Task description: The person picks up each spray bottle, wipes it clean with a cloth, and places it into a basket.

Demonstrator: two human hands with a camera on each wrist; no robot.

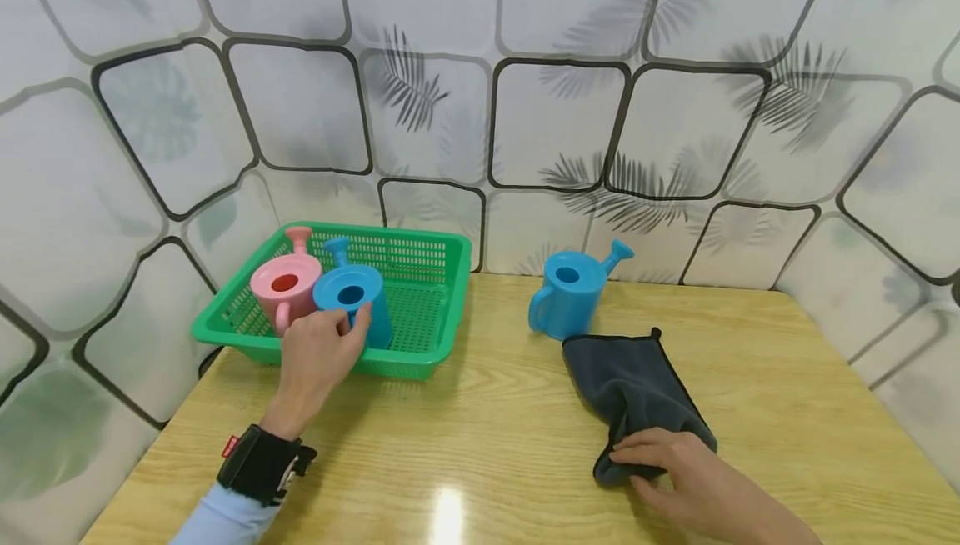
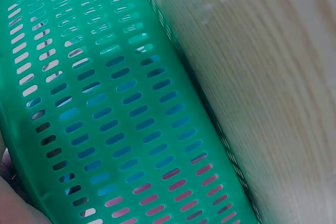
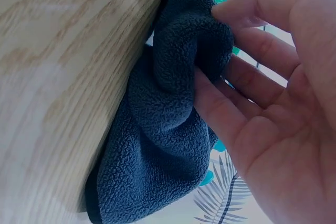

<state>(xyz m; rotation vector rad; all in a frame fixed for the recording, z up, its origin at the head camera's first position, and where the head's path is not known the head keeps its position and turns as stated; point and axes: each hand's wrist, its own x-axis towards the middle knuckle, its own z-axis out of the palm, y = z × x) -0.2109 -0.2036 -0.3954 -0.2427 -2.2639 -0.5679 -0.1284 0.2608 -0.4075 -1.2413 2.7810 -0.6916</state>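
Note:
My left hand [image 1: 318, 357] reaches over the front rim of the green basket [image 1: 442, 337]. Its curled fingers and thumb grip the handle side of a blue watering can [image 1: 378, 312] that stands in the basket; the handle is mostly hidden behind the hand. Close beside it, a pink watering can [image 1: 288, 270] stands in the same basket. In the left wrist view, blue and pink show through the slotted basket wall [image 2: 157, 93]. On the right, my right hand [image 1: 690, 474] pinches a fold at the near end of a dark grey cloth [image 3: 157, 145] lying on the table.
Another blue watering can [image 1: 573, 299] stands on the wooden table [image 1: 480, 412], at the cloth's far left corner, its spout pointing right. A patterned white backdrop [image 1: 555, 128] rises behind the table and along both sides.

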